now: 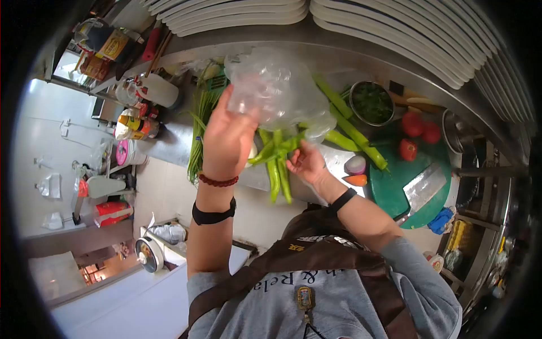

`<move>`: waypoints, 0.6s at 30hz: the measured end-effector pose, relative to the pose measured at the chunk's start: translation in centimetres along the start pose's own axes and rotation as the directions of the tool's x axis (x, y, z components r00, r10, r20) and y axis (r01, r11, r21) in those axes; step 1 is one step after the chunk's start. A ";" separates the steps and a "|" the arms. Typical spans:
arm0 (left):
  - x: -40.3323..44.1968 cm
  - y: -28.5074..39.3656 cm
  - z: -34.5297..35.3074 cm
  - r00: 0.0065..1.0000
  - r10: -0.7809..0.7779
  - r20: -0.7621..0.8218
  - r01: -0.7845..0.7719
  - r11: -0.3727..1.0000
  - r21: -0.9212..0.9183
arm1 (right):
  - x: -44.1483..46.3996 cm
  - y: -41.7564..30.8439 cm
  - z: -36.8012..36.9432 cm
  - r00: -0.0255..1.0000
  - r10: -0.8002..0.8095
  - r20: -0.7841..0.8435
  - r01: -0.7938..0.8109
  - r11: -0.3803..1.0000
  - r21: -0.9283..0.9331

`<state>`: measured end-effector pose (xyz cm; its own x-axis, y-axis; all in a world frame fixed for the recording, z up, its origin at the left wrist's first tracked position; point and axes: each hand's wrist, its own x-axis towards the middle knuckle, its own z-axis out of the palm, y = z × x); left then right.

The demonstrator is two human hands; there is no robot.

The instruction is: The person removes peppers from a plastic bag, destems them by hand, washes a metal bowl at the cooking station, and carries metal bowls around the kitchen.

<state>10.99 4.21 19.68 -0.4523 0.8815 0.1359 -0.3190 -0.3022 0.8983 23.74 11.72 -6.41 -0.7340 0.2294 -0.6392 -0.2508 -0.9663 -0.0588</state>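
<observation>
- Head view: the left hand (228, 135), blurred and partly open, meets the clear plastic bag (276, 85); its grip I cannot tell.
- The right hand (309, 164) half-curls beside green peppers (274, 179); hold unclear.
- These peppers show between both hands, at the counter's (174, 138) near edge.

A commercial kitchen is appearing: many stacked plates (389, 37) are lining the top of the frame, while a cleaver (424, 186) is lying on a cutting board (392, 164) at right.
</observation>
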 end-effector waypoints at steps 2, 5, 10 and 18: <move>-1.2 -1.4 -1.4 0.997 0.056 -0.052 -0.030 0.911 0.411 | -1.9 -1.3 3.0 1.000 -0.030 0.006 0.030 0.997 0.069; -4.0 -5.9 -7.1 0.930 -0.003 -0.368 0.086 0.974 0.209 | -2.2 -2.0 5.3 0.994 -0.066 0.086 0.048 0.978 0.202; -8.3 -18.1 -11.8 0.858 -0.265 -0.441 0.352 0.927 0.128 | -3.5 -4.5 3.5 0.983 -0.008 0.186 0.001 0.999 0.041; 3.6 -21.4 -13.0 0.976 -0.016 -0.216 0.167 0.689 0.705 | -19.2 -5.3 3.1 0.980 0.195 0.033 -0.061 0.453 -0.889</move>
<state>5.37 9.16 -4.48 -0.6163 0.7870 0.0285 0.2921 0.1949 0.9363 37.23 12.76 8.53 -0.7890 0.0400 -0.6131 0.4922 -0.5560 -0.6698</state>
